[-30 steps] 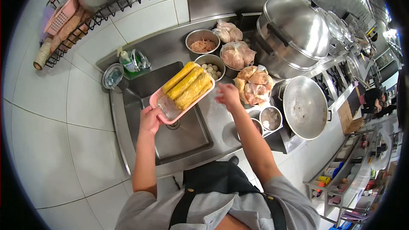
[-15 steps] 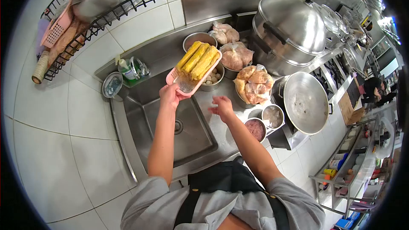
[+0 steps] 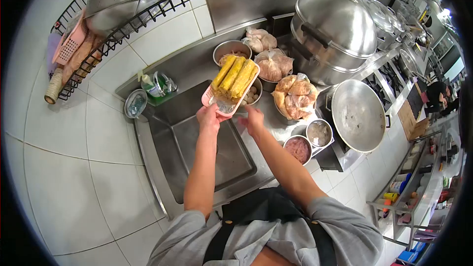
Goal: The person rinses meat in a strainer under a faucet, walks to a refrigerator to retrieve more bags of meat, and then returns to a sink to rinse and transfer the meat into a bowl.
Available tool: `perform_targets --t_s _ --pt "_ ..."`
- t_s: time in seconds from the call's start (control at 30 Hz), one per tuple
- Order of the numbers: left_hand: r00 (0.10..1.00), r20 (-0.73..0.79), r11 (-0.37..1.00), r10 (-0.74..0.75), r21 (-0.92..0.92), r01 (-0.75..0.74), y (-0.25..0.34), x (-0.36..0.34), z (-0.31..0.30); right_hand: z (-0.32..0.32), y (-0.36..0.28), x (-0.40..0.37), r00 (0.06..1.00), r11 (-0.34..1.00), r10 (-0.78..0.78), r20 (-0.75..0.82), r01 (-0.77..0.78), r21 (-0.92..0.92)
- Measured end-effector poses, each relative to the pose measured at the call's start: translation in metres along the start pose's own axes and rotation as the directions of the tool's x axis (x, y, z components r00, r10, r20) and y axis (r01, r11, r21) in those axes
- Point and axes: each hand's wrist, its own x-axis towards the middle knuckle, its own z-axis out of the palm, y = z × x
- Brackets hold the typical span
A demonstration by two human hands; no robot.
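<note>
My left hand point(image 3: 209, 118) grips the near end of a pink plastic basket point(image 3: 206, 97), held tilted above the sink edge. Long yellow rolls in clear wrap point(image 3: 234, 79) lie side by side in it, with a clear plastic-looking piece at the near end. Just right of the basket's near corner, my right hand point(image 3: 253, 121) is open, its fingers partly blurred and seemingly apart from the rim. Behind the basket, a metal bowl of round pale balls point(image 3: 253, 92) is partly hidden. A wider metal bowl point(image 3: 232, 44) stands farther back.
Below the basket is a steel sink point(image 3: 197, 160). Bagged food point(image 3: 294, 96) fills bowls on the right, near a bowl of pink minced food point(image 3: 297, 149). A large steamer pot point(image 3: 335, 29) and a wide pan point(image 3: 358, 116) stand beyond. A wire rack point(image 3: 133, 27) hangs upper left.
My right hand has moved left and up, close to the basket. The basket, in my left hand, sits slightly farther right in view. The camera view has shifted a little.
</note>
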Motion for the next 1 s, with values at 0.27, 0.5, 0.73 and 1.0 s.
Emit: perform_targets --t_s 0.27,0.5,0.73,1.0 --pt "0.908 0.389 0.947 -0.153 0.319 0.023 0.032 0.106 -0.046 -0.06 0.014 -0.046 0.979 0.993 0.101 0.176 -0.089 -0.076" --pt "0.764 0.503 0.812 -0.403 0.581 0.046 0.045 0.165 -0.019 -0.082 0.017 -0.061 0.99 0.982 0.041 0.137 -0.015 -0.189" --pt "0.781 0.436 0.718 -0.448 0.696 0.023 0.059 0.169 0.006 -0.098 0.033 -0.105 0.952 0.937 0.084 0.295 0.025 -0.349" --pt "0.92 0.321 0.742 -0.225 0.669 -0.052 0.042 0.162 0.028 -0.14 0.045 -0.159 0.907 0.868 0.19 0.375 0.023 -0.496"
